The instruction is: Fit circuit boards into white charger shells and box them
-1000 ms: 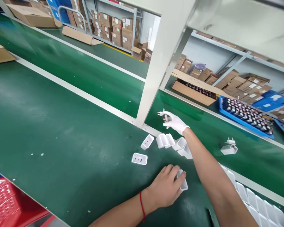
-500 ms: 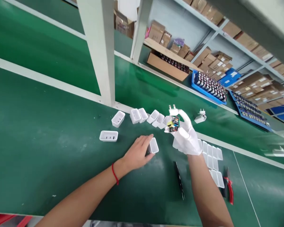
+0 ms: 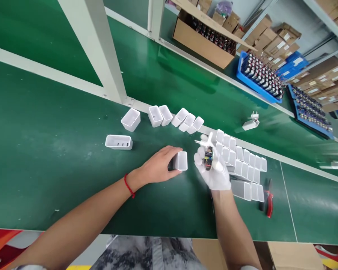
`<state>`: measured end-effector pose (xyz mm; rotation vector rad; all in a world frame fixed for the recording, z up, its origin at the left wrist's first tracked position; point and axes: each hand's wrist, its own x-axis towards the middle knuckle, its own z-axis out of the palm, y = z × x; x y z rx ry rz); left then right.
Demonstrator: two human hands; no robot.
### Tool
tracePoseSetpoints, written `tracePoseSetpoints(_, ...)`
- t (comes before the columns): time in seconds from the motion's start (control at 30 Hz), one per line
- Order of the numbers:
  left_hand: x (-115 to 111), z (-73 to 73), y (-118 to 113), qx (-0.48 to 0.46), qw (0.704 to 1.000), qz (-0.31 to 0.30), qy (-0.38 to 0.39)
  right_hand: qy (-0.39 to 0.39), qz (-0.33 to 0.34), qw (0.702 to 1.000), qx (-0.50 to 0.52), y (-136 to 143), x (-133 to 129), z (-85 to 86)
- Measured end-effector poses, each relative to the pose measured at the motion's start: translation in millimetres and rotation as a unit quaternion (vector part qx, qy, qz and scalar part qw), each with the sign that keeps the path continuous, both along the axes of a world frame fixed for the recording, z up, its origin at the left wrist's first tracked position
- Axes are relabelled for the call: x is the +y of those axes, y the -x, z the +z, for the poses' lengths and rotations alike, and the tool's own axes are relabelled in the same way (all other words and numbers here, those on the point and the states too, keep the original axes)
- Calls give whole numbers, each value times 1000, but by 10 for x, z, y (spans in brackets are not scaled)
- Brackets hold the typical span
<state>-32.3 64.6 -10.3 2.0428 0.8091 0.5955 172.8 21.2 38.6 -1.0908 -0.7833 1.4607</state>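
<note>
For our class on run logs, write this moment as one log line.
left hand: grip on white case | right hand, gloved: holds circuit board | pliers: on bench

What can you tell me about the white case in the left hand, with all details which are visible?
The white case is a small, deep box with thin walls and rounded corners, apparently smooth plastic. Its open end faces up toward the camera; no contents can be made out. The left hand grips it from two opposite sides. Whether its base touches the green table is unclear.
</note>
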Motion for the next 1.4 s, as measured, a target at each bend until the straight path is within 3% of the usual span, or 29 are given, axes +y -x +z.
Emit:
tracePoseSetpoints(0.13,-5,-8,0,-5,1000,-5,-6,61,1,998,22,30,24,-40)
tracePoseSetpoints(0.37,-7,-49,-14,3,1000,-3,-30,27,16,999,27,77,-58,145)
tracePoseSetpoints(0.53,6,-69,-13,-17,999,-2,-34,5,44,999,-21,76,-167,5)
tracePoseSetpoints(0.67,17,-58,-8,-19,1000,-9,-20,-69,-21,995,-75,110,-134,-78)
tracePoseSetpoints(0.77,21,-68,-11,-16,1000,-10,-23,-58,-53,991,-104,155,-109,-56)
tracePoseSetpoints(1.0,25,-94,-13,-13,999,-16,-39,-24,31,999,-31,92,-167,-28)
tracePoseSetpoints(1.2,22,-108,-2,-9,999,-37,-23,-91,2,984,-152,62,-231,-96)
tracePoseSetpoints(1.4,24,-119,-3,-3,999,-34,-9,-90,9,983,-160,70,-280,-144)
